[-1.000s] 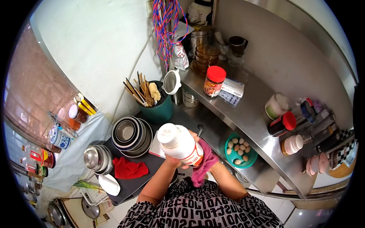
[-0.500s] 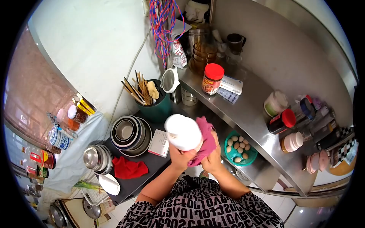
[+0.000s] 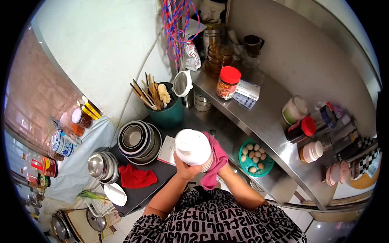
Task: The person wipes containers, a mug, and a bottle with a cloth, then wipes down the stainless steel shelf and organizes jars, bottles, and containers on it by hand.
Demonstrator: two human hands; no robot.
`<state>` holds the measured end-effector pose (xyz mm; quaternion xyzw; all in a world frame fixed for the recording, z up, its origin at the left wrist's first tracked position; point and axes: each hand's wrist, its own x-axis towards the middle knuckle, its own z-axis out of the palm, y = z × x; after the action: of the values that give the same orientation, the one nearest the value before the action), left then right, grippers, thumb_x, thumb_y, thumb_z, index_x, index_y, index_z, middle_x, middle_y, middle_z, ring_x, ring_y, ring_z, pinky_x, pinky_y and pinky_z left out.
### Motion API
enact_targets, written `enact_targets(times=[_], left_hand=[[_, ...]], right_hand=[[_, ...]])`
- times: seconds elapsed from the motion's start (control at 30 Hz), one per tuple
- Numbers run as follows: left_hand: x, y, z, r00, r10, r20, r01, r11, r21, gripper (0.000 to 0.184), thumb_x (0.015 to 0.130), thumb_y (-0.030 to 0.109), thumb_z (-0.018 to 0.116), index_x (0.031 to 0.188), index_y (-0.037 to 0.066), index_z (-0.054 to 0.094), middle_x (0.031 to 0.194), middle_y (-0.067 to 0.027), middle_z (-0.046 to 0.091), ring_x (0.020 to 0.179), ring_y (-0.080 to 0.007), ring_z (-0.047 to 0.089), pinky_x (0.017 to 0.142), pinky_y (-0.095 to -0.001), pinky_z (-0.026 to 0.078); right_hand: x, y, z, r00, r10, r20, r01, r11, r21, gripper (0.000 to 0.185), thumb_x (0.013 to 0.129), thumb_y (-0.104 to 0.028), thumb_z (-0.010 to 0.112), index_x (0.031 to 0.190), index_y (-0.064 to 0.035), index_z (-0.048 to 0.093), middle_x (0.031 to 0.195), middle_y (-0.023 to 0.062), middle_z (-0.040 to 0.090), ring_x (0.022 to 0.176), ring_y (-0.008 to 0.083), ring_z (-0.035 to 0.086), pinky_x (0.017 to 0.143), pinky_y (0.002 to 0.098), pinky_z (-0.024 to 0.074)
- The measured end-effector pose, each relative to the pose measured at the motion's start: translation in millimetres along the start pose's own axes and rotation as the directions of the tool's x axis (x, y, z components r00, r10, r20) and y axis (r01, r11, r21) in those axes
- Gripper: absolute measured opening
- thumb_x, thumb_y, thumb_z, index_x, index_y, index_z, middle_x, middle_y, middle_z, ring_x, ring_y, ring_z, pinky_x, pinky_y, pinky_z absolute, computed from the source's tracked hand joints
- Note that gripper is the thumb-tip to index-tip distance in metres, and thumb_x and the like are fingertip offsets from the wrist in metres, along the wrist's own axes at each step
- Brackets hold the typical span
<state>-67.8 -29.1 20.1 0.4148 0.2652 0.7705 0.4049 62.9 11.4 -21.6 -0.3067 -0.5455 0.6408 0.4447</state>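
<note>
A white plastic jar, its white lid toward me, is held up in front of my body. My left hand is wrapped round its lower left side. A pink cloth lies against the jar's right side and hangs below it. My right hand grips that cloth from behind and presses it to the jar; most of its fingers are hidden by the fabric. Just left of the jar, a white box lies on the dark table.
Nested bowls, a red cloth and a green utensil bin stand on the table. To the right, a steel shelf carries a red-lidded jar. Below it is a teal basket of eggs.
The jar has come down slightly and its lid has turned more upright. The pink cloth and my right hand have shifted lower along its side, and the fingers are now more covered.
</note>
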Motion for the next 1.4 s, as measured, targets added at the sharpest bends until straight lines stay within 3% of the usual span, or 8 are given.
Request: enact_targets(times=[0.07, 0.17, 0.37, 0.47, 0.57, 0.93, 1.1, 1.4], left_hand=[[4.7, 4.5, -3.3, 1.000, 0.003, -0.007, -0.002, 1.000, 0.023, 0.091, 0.062, 0.034, 0.084, 0.130, -0.009, 0.043, 0.116, -0.0151, 0.062, 0.102, -0.0222, 0.064, 0.091, -0.0341, 0.050], [2.8, -7.4, -20.4, 0.980, 0.180, 0.083, -0.199, 0.897, 0.395, 0.092, 0.060, 0.035, 0.086, 0.130, -0.008, 0.044, 0.119, -0.0174, 0.059, 0.103, -0.0257, 0.062, 0.091, -0.0382, 0.049], [-5.6, -12.2, -32.1, 0.917, 0.346, 0.201, -0.400, 0.777, 0.486, 0.095, 0.054, 0.033, 0.088, 0.130, -0.002, 0.043, 0.112, -0.0175, 0.059, 0.095, -0.0301, 0.060, 0.086, -0.0397, 0.047], [-40.7, -22.8, -67.9, 0.974, 0.219, 0.051, -0.210, 0.807, 0.552, 0.097, 0.057, 0.034, 0.089, 0.132, -0.003, 0.038, 0.116, -0.0157, 0.058, 0.103, -0.0264, 0.060, 0.092, -0.0371, 0.047], [-63.8, -14.7, -100.8, 0.982, 0.180, -0.053, -0.083, 0.670, 0.738, 0.094, 0.058, 0.025, 0.090, 0.131, -0.003, 0.037, 0.119, -0.0148, 0.056, 0.108, -0.0242, 0.059, 0.095, -0.0372, 0.046], [-105.5, -17.8, -184.3, 0.894, 0.107, -0.435, 0.329, 0.502, 0.800, 0.083, 0.065, 0.011, 0.085, 0.131, 0.002, 0.037, 0.122, -0.0130, 0.051, 0.114, -0.0249, 0.054, 0.100, -0.0360, 0.042], [-105.7, -22.2, -197.7, 0.831, 0.180, -0.526, 0.352, 0.562, 0.749, 0.085, 0.067, 0.009, 0.083, 0.135, 0.000, 0.034, 0.129, -0.0165, 0.046, 0.122, -0.0284, 0.048, 0.105, -0.0382, 0.037], [-85.4, 23.1, -153.4, 0.812, 0.584, 0.008, -0.022, 0.017, 1.000, 0.082, 0.076, 0.015, 0.070, 0.141, 0.000, 0.024, 0.143, -0.0216, 0.028, 0.134, -0.0404, 0.029, 0.112, -0.0557, 0.022]], right_hand=[[-17.4, -9.6, 29.3, 0.942, 0.318, -0.108, -0.211, 0.811, 0.546, 0.047, 0.099, -0.034, 0.053, 0.136, -0.0056, 0.049, 0.132, 0.0079, 0.057, 0.119, 0.0205, 0.054, 0.105, 0.0350, 0.0411], [-16.6, -9.2, 37.3, 0.868, 0.459, -0.189, -0.283, 0.770, 0.571, 0.044, 0.099, -0.035, 0.053, 0.132, -0.0062, 0.051, 0.126, 0.0077, 0.060, 0.115, 0.0201, 0.056, 0.102, 0.0359, 0.0440], [-12.7, 28.2, 10.7, 0.877, 0.392, -0.276, -0.281, 0.887, 0.367, 0.032, 0.097, -0.028, 0.057, 0.112, -0.0009, 0.063, 0.105, 0.0111, 0.068, 0.095, 0.0170, 0.063, 0.083, 0.0318, 0.0500], [-20.2, 32.9, 0.2, 0.982, 0.067, -0.178, -0.169, 0.740, -0.651, 0.040, 0.089, -0.034, 0.067, 0.079, 0.0047, 0.066, 0.066, 0.0195, 0.065, 0.060, 0.0249, 0.065, 0.060, 0.0378, 0.0492], [-23.1, 19.9, 10.1, 0.935, 0.287, -0.206, -0.349, 0.655, -0.670, 0.042, 0.091, -0.036, 0.068, 0.080, 0.0048, 0.066, 0.064, 0.0125, 0.065, 0.061, 0.0094, 0.056, 0.058, 0.0332, 0.0466], [-20.2, 32.8, 24.9, 0.958, 0.266, 0.107, -0.154, 0.792, -0.591, 0.038, 0.090, -0.036, 0.067, 0.080, -0.0002, 0.071, 0.063, 0.0147, 0.066, 0.056, 0.0248, 0.066, 0.056, 0.0349, 0.0501], [-23.9, 37.4, 22.5, 0.964, 0.221, 0.145, -0.097, 0.807, -0.583, 0.033, 0.093, -0.030, 0.066, 0.083, 0.0006, 0.071, 0.065, 0.0073, 0.067, 0.058, 0.0111, 0.061, 0.056, 0.0310, 0.0491], [-18.3, 15.8, 15.4, 0.983, 0.163, 0.081, -0.091, 0.823, -0.561, 0.040, 0.089, -0.041, 0.066, 0.086, -0.0015, 0.071, 0.067, 0.0144, 0.068, 0.060, 0.0264, 0.067, 0.059, 0.0354, 0.0512]])
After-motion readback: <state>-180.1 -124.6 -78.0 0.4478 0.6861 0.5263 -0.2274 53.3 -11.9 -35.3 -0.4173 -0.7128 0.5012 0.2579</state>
